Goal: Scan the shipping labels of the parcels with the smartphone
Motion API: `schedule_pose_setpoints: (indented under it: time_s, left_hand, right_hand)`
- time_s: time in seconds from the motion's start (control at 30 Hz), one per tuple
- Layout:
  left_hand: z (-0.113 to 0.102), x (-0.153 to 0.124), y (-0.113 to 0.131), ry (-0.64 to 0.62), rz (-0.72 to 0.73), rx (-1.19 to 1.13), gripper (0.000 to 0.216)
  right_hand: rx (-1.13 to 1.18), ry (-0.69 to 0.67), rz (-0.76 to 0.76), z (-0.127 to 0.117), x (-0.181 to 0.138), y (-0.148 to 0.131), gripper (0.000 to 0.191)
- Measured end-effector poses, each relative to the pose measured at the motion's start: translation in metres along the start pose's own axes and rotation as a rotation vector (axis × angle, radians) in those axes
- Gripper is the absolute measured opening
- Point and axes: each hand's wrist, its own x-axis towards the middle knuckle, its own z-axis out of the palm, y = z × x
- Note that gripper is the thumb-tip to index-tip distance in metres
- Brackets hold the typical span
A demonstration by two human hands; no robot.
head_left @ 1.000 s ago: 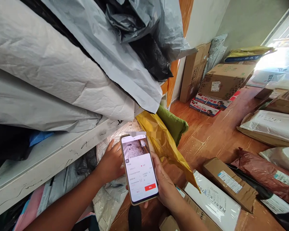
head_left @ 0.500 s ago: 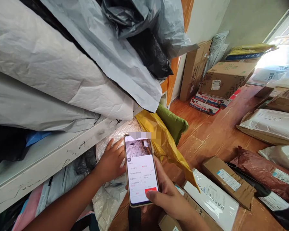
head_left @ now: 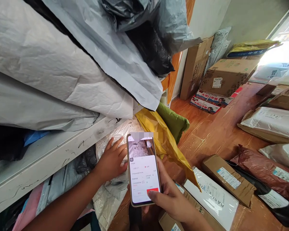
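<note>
My right hand holds a smartphone upright, thumb lying over the red button near the bottom of its screen. The screen shows a camera picture of a label above a white form. My left hand rests flat, fingers spread, on a clear plastic parcel with a printed label, under the white shelf. A yellow bag lies just right of the phone.
Grey and black mailer bags are piled on the shelf. A green bag lies behind the yellow one. Cardboard boxes stand by the far wall. Several parcels cover the wooden floor at right.
The phone has shifted slightly right and lower. My right thumb has come round onto the red button on the screen. My left hand stays on the clear parcel.
</note>
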Motion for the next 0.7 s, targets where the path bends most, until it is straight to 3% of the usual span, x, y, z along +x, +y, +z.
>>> schedule_pose_setpoints:
  time_s: [0.7]
  left_hand:
    - [0.0057, -0.0001, -0.0004, -0.004, 0.006, 0.03, 0.029]
  right_hand:
    - [-0.011, 0.014, 0.019, -0.0013, -0.0003, 0.0011, 0.096]
